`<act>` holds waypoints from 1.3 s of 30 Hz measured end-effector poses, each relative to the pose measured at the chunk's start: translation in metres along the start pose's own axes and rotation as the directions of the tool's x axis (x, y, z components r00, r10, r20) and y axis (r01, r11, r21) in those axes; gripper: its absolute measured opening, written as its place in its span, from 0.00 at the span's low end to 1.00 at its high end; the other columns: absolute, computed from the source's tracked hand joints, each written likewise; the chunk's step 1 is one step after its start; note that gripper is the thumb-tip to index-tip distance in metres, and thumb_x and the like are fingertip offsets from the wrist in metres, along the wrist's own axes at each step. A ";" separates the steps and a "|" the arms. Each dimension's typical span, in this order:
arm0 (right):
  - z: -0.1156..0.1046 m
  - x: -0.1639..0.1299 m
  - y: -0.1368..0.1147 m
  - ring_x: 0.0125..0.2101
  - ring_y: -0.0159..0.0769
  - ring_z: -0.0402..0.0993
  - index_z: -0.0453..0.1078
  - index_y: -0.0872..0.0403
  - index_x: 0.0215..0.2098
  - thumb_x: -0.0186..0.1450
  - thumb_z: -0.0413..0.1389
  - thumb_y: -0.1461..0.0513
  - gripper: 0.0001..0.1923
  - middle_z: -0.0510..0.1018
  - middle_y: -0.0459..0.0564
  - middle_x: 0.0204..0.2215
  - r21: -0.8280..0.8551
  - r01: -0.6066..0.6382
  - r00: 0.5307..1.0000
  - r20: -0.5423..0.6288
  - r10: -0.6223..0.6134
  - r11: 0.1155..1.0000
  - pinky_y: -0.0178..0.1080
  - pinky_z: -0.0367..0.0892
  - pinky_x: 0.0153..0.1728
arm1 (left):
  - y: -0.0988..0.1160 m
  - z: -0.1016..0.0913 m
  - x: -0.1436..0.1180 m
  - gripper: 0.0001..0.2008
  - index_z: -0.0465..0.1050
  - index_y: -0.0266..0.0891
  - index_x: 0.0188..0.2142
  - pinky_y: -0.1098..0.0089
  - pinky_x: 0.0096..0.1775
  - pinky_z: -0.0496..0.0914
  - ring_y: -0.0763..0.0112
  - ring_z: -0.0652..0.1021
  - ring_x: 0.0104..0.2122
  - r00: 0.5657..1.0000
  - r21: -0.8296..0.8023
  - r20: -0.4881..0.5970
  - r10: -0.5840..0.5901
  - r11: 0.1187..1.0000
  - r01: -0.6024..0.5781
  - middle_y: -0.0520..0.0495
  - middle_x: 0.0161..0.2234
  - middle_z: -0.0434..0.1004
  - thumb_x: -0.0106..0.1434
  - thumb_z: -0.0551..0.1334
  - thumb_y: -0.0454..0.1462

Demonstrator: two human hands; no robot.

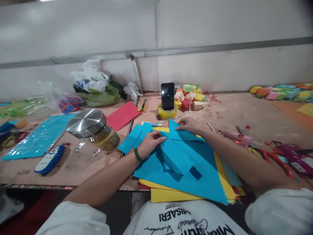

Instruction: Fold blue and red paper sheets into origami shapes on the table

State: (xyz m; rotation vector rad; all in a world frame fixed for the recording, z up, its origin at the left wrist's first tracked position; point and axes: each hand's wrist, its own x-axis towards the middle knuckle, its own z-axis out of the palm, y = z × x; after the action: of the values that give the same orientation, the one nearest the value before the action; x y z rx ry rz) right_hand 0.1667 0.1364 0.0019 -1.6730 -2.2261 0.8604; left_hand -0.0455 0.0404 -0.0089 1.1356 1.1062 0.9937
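Observation:
A blue paper piece, partly folded, lies on a stack of blue and yellow sheets at the table's near edge. My left hand, with a green bead bracelet at the wrist, presses on the fold's left side. At the upper corner of the same blue piece, my right hand pinches the paper with its fingertips. More blue strips stick out to the left under my left hand.
A glass jar with a steel lid stands to the left, near a red sheet and a blue plastic sheet. A phone leans on a yellow tape roll. Folded paper boxes sit behind; scissors and a glue gun lie right.

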 end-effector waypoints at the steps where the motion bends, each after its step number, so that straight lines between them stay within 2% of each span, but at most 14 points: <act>1: -0.002 -0.003 -0.001 0.25 0.31 0.66 0.68 0.55 0.26 0.59 0.59 0.54 0.13 0.71 0.43 0.22 0.039 0.038 0.999 -0.005 -0.038 0.999 0.33 0.61 0.27 | 0.000 -0.001 0.000 0.22 0.66 0.37 0.22 0.72 0.27 0.64 0.77 0.67 0.21 1.000 0.008 -0.018 0.020 1.000 -0.020 0.57 0.19 0.64 0.43 0.73 0.48; 3: -0.007 -0.014 -0.006 0.24 0.29 0.61 0.63 0.54 0.22 0.61 0.55 0.50 0.18 0.64 0.41 0.20 0.142 0.160 0.987 -0.026 -0.158 0.977 0.34 0.57 0.26 | 0.002 -0.003 0.000 0.21 0.65 0.37 0.21 0.72 0.27 0.64 0.77 0.66 0.21 0.999 0.019 -0.032 0.043 0.999 -0.043 0.56 0.19 0.63 0.43 0.73 0.49; 5: -0.009 -0.028 -0.015 0.23 0.29 0.57 0.61 0.53 0.21 0.60 0.55 0.47 0.20 0.61 0.40 0.19 0.240 0.302 0.951 -0.001 -0.310 0.923 0.34 0.54 0.24 | 0.005 -0.003 -0.001 0.21 0.65 0.37 0.20 0.72 0.26 0.63 0.77 0.66 0.21 0.998 0.026 -0.028 0.059 0.998 -0.058 0.56 0.18 0.63 0.45 0.72 0.49; 8: -0.002 -0.052 -0.028 0.22 0.29 0.55 0.59 0.53 0.20 0.62 0.51 0.48 0.21 0.59 0.40 0.18 0.228 0.361 0.911 0.123 -0.394 0.904 0.34 0.53 0.24 | 0.008 -0.002 -0.003 0.21 0.64 0.37 0.20 0.74 0.25 0.61 0.78 0.64 0.21 0.996 0.011 -0.052 0.078 0.997 -0.077 0.56 0.19 0.62 0.45 0.71 0.48; 9: 0.001 -0.058 -0.031 0.23 0.30 0.57 0.61 0.54 0.22 0.64 0.49 0.49 0.20 0.61 0.41 0.19 0.235 0.366 0.899 0.158 -0.407 0.900 0.34 0.54 0.24 | 0.008 -0.002 -0.004 0.21 0.64 0.38 0.21 0.74 0.25 0.61 0.78 0.64 0.21 0.994 -0.001 -0.069 0.082 0.997 -0.082 0.57 0.19 0.61 0.45 0.72 0.48; 12: 0.009 -0.069 -0.035 0.25 0.31 0.61 0.66 0.55 0.26 0.66 0.46 0.52 0.18 0.67 0.43 0.21 0.242 0.365 0.880 0.227 -0.418 0.899 0.34 0.58 0.26 | 0.009 -0.003 -0.004 0.21 0.66 0.38 0.28 0.75 0.23 0.59 0.79 0.64 0.20 0.989 -0.041 -0.107 0.100 0.994 -0.105 0.59 0.19 0.61 0.44 0.73 0.47; 15: 0.010 -0.071 -0.034 0.25 0.32 0.62 0.67 0.55 0.26 0.66 0.46 0.54 0.17 0.69 0.44 0.22 0.213 0.375 0.876 0.236 -0.420 0.902 0.33 0.58 0.26 | 0.010 -0.003 -0.005 0.23 0.70 0.37 0.36 0.74 0.23 0.59 0.79 0.63 0.19 0.992 -0.027 -0.077 0.098 0.995 -0.101 0.59 0.20 0.62 0.44 0.73 0.46; 18: 0.009 -0.071 -0.035 0.26 0.33 0.64 0.67 0.54 0.26 0.66 0.46 0.56 0.16 0.71 0.45 0.22 0.195 0.401 0.869 0.226 -0.439 0.895 0.33 0.59 0.27 | 0.010 -0.003 -0.007 0.19 0.69 0.36 0.25 0.74 0.24 0.59 0.79 0.63 0.20 0.992 0.009 -0.036 0.117 0.993 -0.117 0.57 0.19 0.60 0.46 0.72 0.48; 21: 0.009 -0.073 -0.037 0.26 0.33 0.65 0.65 0.53 0.25 0.67 0.45 0.57 0.16 0.71 0.45 0.22 0.164 0.412 0.867 0.231 -0.441 0.896 0.34 0.60 0.27 | 0.010 -0.003 -0.008 0.22 0.62 0.38 0.18 0.73 0.24 0.59 0.78 0.63 0.20 0.991 0.013 -0.049 0.127 0.992 -0.127 0.57 0.18 0.58 0.47 0.71 0.49; 26: 0.011 -0.074 -0.036 0.25 0.33 0.64 0.60 0.53 0.23 0.65 0.44 0.58 0.14 0.68 0.44 0.21 0.122 0.431 0.859 0.249 -0.448 0.894 0.35 0.58 0.27 | 0.010 -0.004 -0.009 0.19 0.68 0.37 0.22 0.73 0.24 0.59 0.79 0.64 0.20 0.993 0.007 -0.053 0.109 0.994 -0.109 0.57 0.19 0.62 0.46 0.71 0.48; 30: 0.011 -0.073 -0.036 0.25 0.33 0.63 0.59 0.53 0.24 0.66 0.44 0.56 0.15 0.67 0.44 0.22 0.155 0.419 0.850 0.278 -0.447 0.894 0.35 0.58 0.28 | 0.011 -0.004 -0.008 0.17 0.71 0.36 0.23 0.73 0.25 0.60 0.78 0.65 0.21 0.993 -0.009 -0.068 0.099 0.995 -0.100 0.55 0.20 0.66 0.45 0.72 0.46; 35: 0.007 -0.075 -0.044 0.24 0.30 0.56 0.53 0.52 0.22 0.67 0.41 0.47 0.22 0.59 0.42 0.21 0.227 0.361 0.889 0.209 -0.407 0.904 0.35 0.56 0.26 | 0.012 -0.006 -0.009 0.17 0.71 0.36 0.22 0.73 0.25 0.60 0.78 0.64 0.21 0.984 -0.016 -0.138 0.111 0.993 -0.114 0.56 0.19 0.67 0.43 0.73 0.45; 37: 0.004 -0.074 -0.044 0.22 0.28 0.52 0.52 0.52 0.21 0.65 0.46 0.45 0.23 0.55 0.40 0.19 0.209 0.344 0.899 0.208 -0.386 0.915 0.34 0.51 0.24 | 0.013 -0.007 -0.009 0.16 0.72 0.37 0.24 0.75 0.26 0.61 0.78 0.66 0.22 0.973 -0.023 -0.188 0.133 0.990 -0.140 0.55 0.21 0.69 0.44 0.73 0.44; 39: 0.001 -0.071 -0.041 0.22 0.26 0.50 0.52 0.52 0.20 0.61 0.53 0.47 0.23 0.53 0.38 0.18 0.178 0.371 0.884 0.232 -0.405 0.911 0.34 0.48 0.23 | 0.014 -0.008 -0.009 0.17 0.73 0.37 0.25 0.76 0.24 0.60 0.79 0.65 0.21 0.968 -0.044 -0.218 0.125 0.989 -0.138 0.57 0.20 0.68 0.44 0.74 0.45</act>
State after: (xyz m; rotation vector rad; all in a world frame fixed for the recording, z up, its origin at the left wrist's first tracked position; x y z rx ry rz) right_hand 0.1564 0.0628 0.0357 -1.0442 -2.4932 1.1384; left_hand -0.0552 0.0356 0.0058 1.0828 1.1753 1.2696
